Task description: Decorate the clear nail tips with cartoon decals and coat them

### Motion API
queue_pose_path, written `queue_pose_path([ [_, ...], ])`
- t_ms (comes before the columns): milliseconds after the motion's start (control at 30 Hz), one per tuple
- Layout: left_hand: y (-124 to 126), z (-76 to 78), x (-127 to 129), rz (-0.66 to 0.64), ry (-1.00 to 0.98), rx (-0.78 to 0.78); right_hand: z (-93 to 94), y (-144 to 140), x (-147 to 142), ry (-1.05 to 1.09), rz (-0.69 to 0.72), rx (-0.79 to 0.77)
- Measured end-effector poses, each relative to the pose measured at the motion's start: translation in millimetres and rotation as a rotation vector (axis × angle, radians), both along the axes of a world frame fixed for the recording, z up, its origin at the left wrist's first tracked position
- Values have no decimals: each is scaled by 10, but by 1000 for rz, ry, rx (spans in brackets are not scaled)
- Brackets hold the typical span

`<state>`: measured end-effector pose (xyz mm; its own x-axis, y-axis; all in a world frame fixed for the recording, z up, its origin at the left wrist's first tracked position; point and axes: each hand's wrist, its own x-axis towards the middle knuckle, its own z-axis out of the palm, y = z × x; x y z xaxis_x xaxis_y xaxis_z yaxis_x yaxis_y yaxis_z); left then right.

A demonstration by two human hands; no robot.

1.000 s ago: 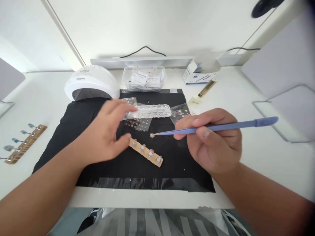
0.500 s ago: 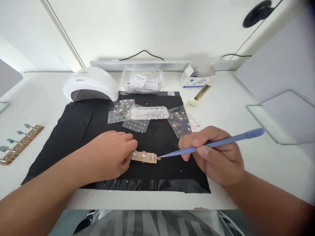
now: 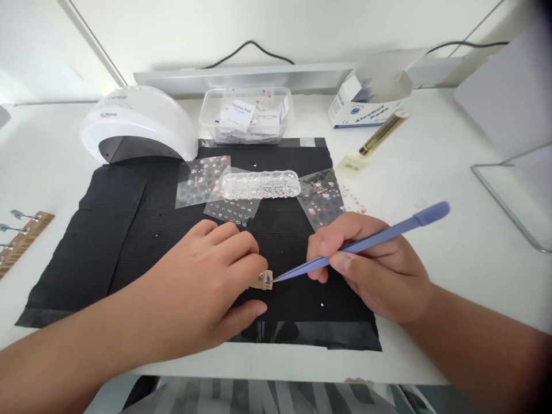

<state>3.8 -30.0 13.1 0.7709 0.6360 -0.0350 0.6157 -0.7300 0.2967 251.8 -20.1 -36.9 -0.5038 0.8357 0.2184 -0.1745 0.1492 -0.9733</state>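
Note:
My left hand [image 3: 215, 282] lies over a small wooden nail tip stand [image 3: 269, 286], thumb on the near side and fingers on the far side. Only the stand's right end shows, with one clear nail tip [image 3: 264, 278] on it; the hand hides the rest. In my right hand [image 3: 366, 264] is a pair of blue tweezers [image 3: 383, 236], held like a pen. Its fine point meets the stand's right end beside that nail tip. Whether anything is pinched in the point is too small to tell.
Under the hands is a black mat [image 3: 172, 253]. Beyond lie a clear rhinestone case [image 3: 261, 185] and sticker sheets [image 3: 204, 181]. Further back are a white nail lamp [image 3: 138, 118], a tub of alcohol pads [image 3: 245, 118], a pad box [image 3: 366, 106] and a gold-capped bottle [image 3: 375, 144]. Another stand [image 3: 26, 247] is left.
My left hand has slid right along the stand and now covers nail tips that showed before. The tweezers' point has shifted slightly left onto the stand's end. The view is closer.

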Motion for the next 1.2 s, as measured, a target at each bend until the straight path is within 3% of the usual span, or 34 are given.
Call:
queue_pose_path([
  [233,-6,3,29,-5,-17,76,14,9,-30,-11,-5,-46],
  [1200,18,-42,48,-25,-33,97,3,-6,-16,-33,-11,-78],
])
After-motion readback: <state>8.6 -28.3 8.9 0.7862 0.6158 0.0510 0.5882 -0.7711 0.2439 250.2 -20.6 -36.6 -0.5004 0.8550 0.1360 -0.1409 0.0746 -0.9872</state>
